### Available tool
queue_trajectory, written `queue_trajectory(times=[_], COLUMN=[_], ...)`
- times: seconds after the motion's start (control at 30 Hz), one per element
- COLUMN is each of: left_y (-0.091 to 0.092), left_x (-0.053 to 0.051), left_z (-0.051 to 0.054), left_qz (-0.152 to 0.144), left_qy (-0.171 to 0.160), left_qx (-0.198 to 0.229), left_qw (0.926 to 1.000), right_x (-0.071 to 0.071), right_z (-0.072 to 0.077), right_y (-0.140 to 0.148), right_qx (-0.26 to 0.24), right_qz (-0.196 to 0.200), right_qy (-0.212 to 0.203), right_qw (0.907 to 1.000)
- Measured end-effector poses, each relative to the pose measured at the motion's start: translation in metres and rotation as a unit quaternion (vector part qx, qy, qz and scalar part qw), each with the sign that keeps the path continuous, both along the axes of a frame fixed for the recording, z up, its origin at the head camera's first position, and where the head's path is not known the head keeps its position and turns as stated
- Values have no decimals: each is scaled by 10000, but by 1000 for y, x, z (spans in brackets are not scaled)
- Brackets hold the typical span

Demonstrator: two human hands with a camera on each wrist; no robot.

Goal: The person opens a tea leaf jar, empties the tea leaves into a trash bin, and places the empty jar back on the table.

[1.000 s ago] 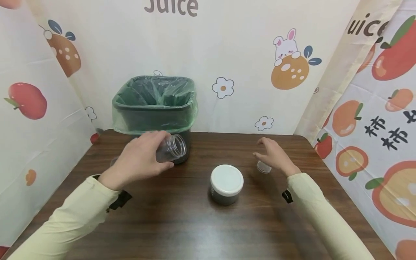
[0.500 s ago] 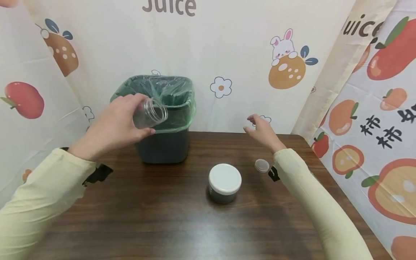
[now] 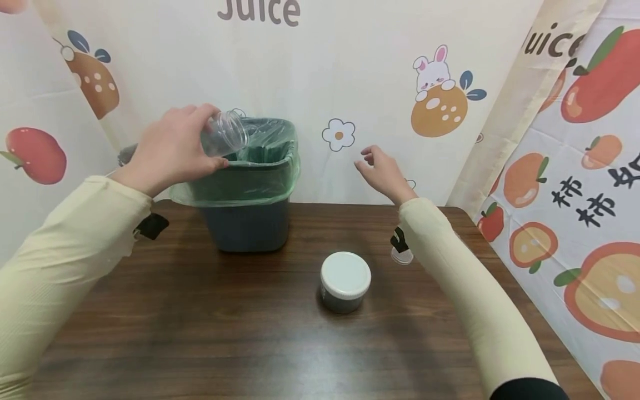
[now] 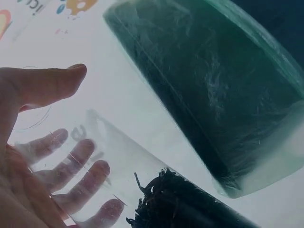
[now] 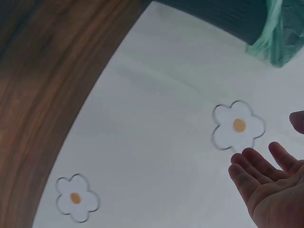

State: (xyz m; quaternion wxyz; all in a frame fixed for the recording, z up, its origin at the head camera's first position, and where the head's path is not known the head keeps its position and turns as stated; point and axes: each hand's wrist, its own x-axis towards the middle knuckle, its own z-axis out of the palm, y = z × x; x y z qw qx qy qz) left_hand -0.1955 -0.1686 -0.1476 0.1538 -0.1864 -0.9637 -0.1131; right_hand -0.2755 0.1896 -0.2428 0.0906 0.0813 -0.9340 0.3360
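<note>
On the far left, above the table [image 3: 225, 339], the left hand [image 3: 172, 150] grips a clear plastic jar [image 3: 220, 136], thumb on the near side and fingers wrapped round the far side. The jar lies tilted well over, its uncapped mouth facing right, above the left part of a dark waste bin [image 3: 247, 230] that stands at the far edge under a green plastic liner [image 3: 235, 186]. In the left wrist view, dark, stringy contents [image 4: 166, 202] sit packed toward the jar's base, away from the mouth. Right of the bin and nearer, a round dark tub [image 3: 342, 303] with a white lid [image 3: 346, 272] stands upright on the table, touched by neither hand. Farther right, the right hand [image 3: 384, 173] hangs in the air before the far printed cloth [image 3: 320, 83], fingers loosely spread and holding nothing. Below it, a small clear round cap [image 3: 402, 258] lies on the table, partly hidden by the right wrist strap [image 3: 399, 240]. The step in hand appears to be bringing the jar over the bin for emptying. The next move seems to call for shifting the mouth farther right, well inside the rim, and tipping it steeper; the contents look matted and may need a shake.
</note>
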Motion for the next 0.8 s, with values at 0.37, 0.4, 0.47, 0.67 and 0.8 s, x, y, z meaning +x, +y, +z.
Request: queue_trajectory(times=[0.37, 0.4, 0.47, 0.67, 0.8], left_y=[8, 8, 9, 12, 15], left_x=[-26, -28, -32, -44, -49], left_z=[9, 10, 11, 15, 15], left_qz=[203, 221, 251, 332, 339], left_qy=[-11, -28, -43, -13, -33], left_qx=[-168, -203, -271, -722, -917], left_qw=[9997, 9995, 9993, 9968, 9952], right_x=[-13, -13, -15, -19, -23], right_z=[27, 29, 32, 35, 32], right_y=[-54, -60, -70, -93, -107], right_qx=[-452, -495, -576, -1133, -1582], right_qz=[194, 211, 228, 370, 462], right_qy=[-116, -154, -230, -587, -768], right_qw=[9987, 9984, 9978, 9911, 9833])
